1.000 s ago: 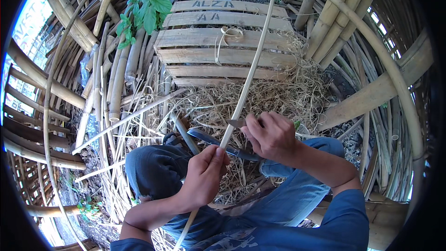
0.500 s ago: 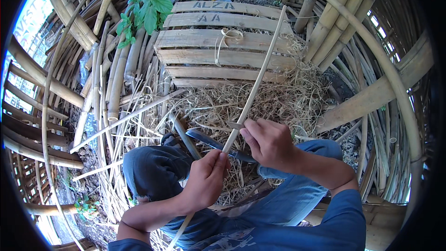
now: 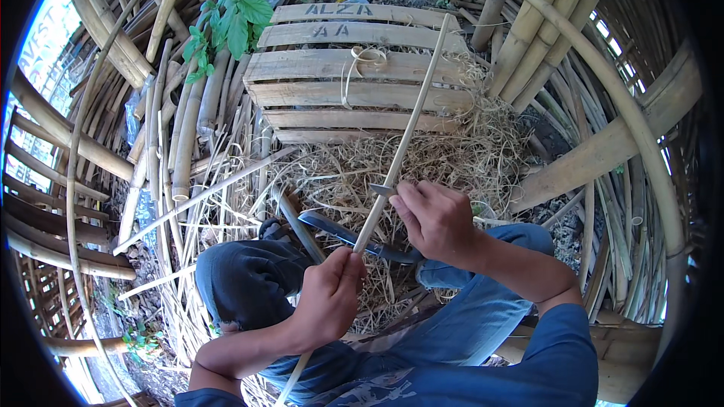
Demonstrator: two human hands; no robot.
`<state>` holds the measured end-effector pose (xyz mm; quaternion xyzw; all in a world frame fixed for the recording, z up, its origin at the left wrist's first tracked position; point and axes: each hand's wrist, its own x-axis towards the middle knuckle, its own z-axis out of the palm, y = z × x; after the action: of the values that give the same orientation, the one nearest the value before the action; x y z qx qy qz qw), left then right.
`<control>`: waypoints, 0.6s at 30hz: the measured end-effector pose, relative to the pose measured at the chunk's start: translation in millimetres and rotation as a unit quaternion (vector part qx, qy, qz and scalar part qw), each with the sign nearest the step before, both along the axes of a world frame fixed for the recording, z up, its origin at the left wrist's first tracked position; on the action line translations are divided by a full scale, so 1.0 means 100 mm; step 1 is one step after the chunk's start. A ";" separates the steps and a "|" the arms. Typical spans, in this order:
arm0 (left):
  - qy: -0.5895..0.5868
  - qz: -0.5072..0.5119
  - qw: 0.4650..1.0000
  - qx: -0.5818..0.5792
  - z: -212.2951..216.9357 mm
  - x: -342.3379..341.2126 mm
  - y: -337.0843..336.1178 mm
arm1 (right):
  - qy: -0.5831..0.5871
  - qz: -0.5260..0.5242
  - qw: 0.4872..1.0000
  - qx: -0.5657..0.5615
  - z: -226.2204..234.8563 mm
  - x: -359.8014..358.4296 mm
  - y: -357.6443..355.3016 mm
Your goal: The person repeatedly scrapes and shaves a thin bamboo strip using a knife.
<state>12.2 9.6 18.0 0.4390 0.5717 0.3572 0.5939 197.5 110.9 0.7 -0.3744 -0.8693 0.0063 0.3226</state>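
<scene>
A long pale bamboo strip (image 3: 411,124) slants from beside my lap up over the wooden crate. My left hand (image 3: 329,294) is closed around its lower part, thumb along the strip. My right hand (image 3: 439,220) grips a small knife (image 3: 383,190), its handle hidden in the fist. The short blade lies against or just over the strip, a little above my left hand; exact contact is hard to tell. Under the strip, across my lower legs, rests a larger dark blade-like tool (image 3: 332,227), partly covered by the strip.
The slatted wooden crate (image 3: 354,96) lies ahead with a curled shaving (image 3: 367,62) on it. Tangled shavings (image 3: 452,162) cover the ground before me. Bamboo poles (image 3: 192,136) and a leafy plant (image 3: 240,22) are at left; a thick bamboo pole (image 3: 573,169) slants at right.
The knife and my right hand have shifted slightly up along the strip. My left hand has moved a little down and left, and the strip's top end sits slightly farther left.
</scene>
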 end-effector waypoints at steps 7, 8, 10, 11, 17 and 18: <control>0.044 -0.004 0.998 0.043 0.06 0.00 -0.01 | -0.023 -0.019 0.998 0.062 0.05 0.09 0.21; 0.054 -0.003 0.997 0.047 0.06 0.00 0.00 | -0.024 -0.019 0.998 0.063 0.04 0.09 0.21; 0.060 -0.006 0.997 0.055 0.05 0.00 0.00 | -0.006 -0.020 0.997 0.076 0.02 0.09 0.22; 0.067 -0.008 0.996 0.060 0.04 0.00 0.00 | -0.005 -0.020 0.997 0.075 0.02 0.09 0.22; 0.087 -0.013 0.992 0.095 0.07 0.00 -0.02 | -0.024 -0.044 0.997 0.056 0.06 0.12 0.26; 0.086 -0.014 0.992 0.096 0.06 0.00 -0.03 | -0.021 -0.041 0.997 0.069 0.04 0.14 0.28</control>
<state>12.6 7.1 24.4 0.5315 0.5774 0.3630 0.5024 211.1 138.6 5.1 -0.3867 -0.8580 -0.0746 0.3297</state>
